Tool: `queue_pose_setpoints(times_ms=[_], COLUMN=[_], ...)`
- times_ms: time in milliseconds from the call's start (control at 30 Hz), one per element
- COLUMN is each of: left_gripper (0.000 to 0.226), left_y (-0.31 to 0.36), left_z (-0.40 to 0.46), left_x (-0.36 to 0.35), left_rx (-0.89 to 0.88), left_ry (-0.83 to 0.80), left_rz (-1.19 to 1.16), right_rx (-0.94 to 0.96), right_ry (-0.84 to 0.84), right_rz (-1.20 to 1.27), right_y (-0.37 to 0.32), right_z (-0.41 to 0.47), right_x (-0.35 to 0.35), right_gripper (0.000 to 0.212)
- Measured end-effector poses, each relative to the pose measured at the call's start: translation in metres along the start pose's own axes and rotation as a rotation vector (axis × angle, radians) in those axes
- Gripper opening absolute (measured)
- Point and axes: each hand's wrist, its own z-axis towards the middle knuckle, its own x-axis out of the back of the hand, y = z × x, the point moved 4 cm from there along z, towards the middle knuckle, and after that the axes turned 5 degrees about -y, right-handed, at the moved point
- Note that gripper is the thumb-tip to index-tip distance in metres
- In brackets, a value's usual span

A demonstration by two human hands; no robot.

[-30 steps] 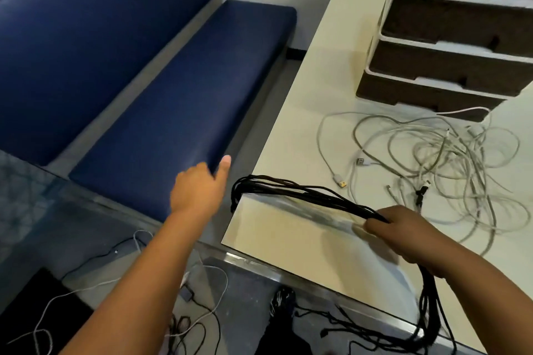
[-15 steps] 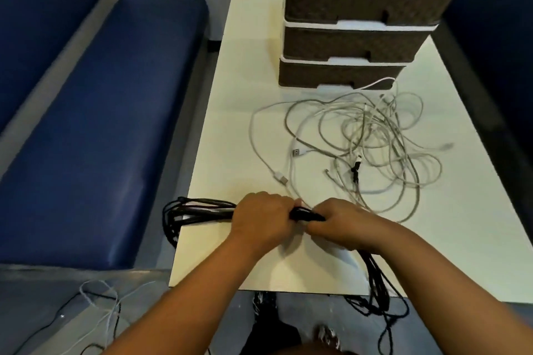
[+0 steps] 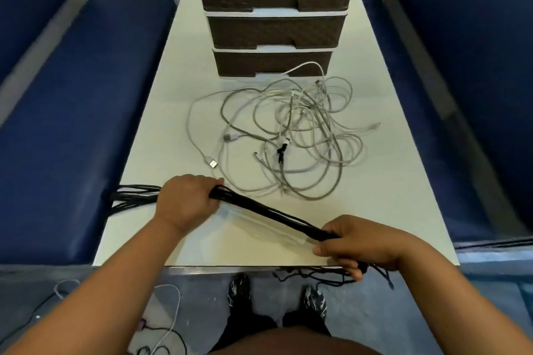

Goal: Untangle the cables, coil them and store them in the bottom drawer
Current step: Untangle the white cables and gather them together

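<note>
While both hands hold the black cable bundle (image 3: 271,215) stretched across the near part of the desk (image 3: 375,204), the step in hand looks like gathering it into a coil, and it would go best if the strands stay together under light tension, with one hand feeding and the other laying even loops. The left hand (image 3: 184,200) has its grip closed round the bundle near the desk's left edge; beyond it the strands run on and droop over that edge. The right hand (image 3: 360,245) has its grip closed on the other stretch at the near edge, with loose black ends hanging below toward the floor. Those trailing ends could snag on the desk edge, so drawing them up first seems wise. Just beyond the left hand lies the white cable tangle (image 3: 291,135), not yet sorted, reaching back to the closed bottom drawer (image 3: 271,62), one white strand arching against its front
</note>
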Motion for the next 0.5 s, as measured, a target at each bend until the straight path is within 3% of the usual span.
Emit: queue_pose_setpoints(times_ms=[200, 367, 500], left_gripper=[0.046, 0.041, 0.036], left_y=[0.007, 0.014, 0.015], left_z=[-0.002, -0.005, -0.005], left_x=[0.000, 0.000, -0.002], left_rx=[0.087, 0.136, 0.205], left_ry=[0.030, -0.017, -0.111], left_rz=[0.055, 0.077, 0.126], right_rx=[-0.051, -0.085, -0.099], right_ry=[0.145, 0.272, 0.466], right_rz=[-0.160, -0.269, -0.433], right_y=[0.040, 0.067, 0.078], right_z=[-0.062, -0.099, -0.108], right_x=[0.061, 0.101, 0.135], right_gripper=[0.028, 0.027, 0.017])
